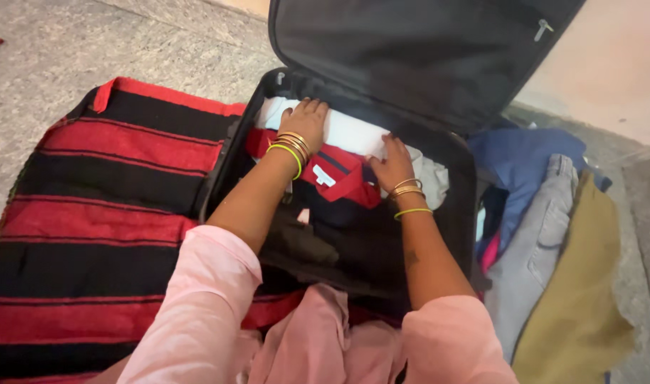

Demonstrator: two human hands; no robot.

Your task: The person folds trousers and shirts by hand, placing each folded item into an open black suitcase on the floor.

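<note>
A black suitcase [229, 153] lies open in front of me, its lid [410, 50] raised at the back. Folded clothes fill it: a white garment [350, 131] at the far end and a red and navy shirt [339, 178] in front of it. My left hand [307, 121] presses flat on the white garment near the far left corner. My right hand [392, 165] rests on the white garment beside the red shirt, fingers spread. Both wrists carry gold and yellow-green bangles.
A red and black striped blanket [90, 213] lies under and left of the suitcase. On the right sits a pile of clothes: a blue piece [524, 160], a grey garment [538, 242] and an olive one [581, 299]. Grey stone floor [54, 50] surrounds everything.
</note>
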